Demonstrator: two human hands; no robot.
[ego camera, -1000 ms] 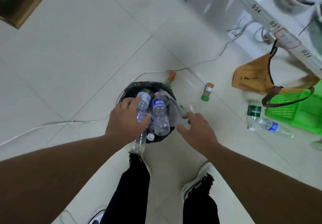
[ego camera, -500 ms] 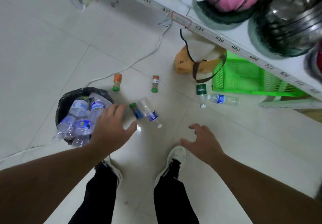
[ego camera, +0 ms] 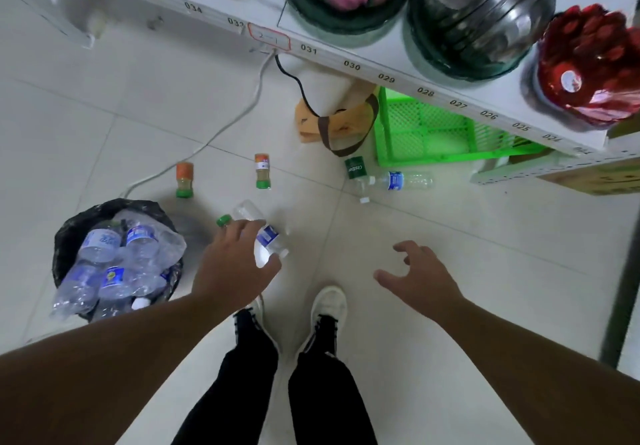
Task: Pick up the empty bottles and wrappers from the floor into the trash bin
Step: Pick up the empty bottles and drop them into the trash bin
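**Both hands out over littered tile**

The trash bin (ego camera: 69, 236), heaped with bottles, stands at left. The left hand (ego camera: 232, 268) reaches palm-down, fingers loosely spread over a clear bottle (ego camera: 266, 236) on the floor; contact unclear. The right hand (ego camera: 420, 278) hovers empty, fingers splayed and curled.

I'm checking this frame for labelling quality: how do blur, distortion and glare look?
Head view: wide-angle bending curves the shelf edge; the red foil item at the right is smeared by blur; a bright glare spot sits on the clear bottle under the left hand; lighting is soft, with faint shadows on the floor tiles.
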